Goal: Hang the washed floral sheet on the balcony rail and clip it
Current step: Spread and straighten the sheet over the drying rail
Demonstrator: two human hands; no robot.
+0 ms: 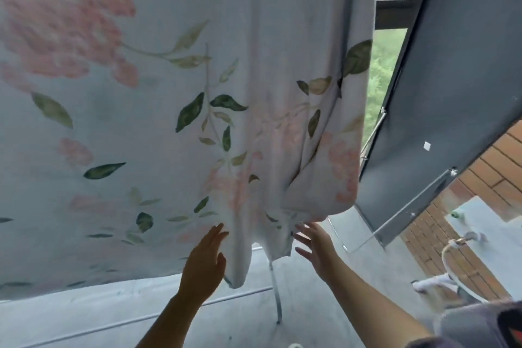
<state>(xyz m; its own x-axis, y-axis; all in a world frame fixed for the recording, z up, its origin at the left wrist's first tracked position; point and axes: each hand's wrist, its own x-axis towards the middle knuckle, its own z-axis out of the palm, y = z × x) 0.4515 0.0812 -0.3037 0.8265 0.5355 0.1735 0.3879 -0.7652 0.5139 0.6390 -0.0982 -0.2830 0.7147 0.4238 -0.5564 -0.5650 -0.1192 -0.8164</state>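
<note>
Floral sheet: thin, pale blue-white woven cloth printed with soft pink blossom clusters and green leaves. It hangs down from above the frame's top edge and fills the left and centre of the view.
Sheet's right part: gathered into long vertical folds, with the bottom corner bunched into a soft, rounded pouch.
Lowest fold: a narrow rounded tongue of cloth dangling between the two hands.
Left hand: raised, with its fingers straight and close together. The tips are at the sheet's lower edge, and actual contact cannot be told. It grasps nothing.
Right hand: raised with the palm toward the cloth, fingers straight and fanned apart, tips just under the bunched pouch. It holds nothing.
Metal rod: slim, grey and smooth, running down behind the dangling fold.
Concrete surface: flat, matte grey, crossed by thin pale lines, below the sheet.
Blind: dark grey, smooth panel to the right of the sheet.
Brick wall: orange-brown courses at far right.
Greenery: blurred, seen between sheet and blind.
</note>
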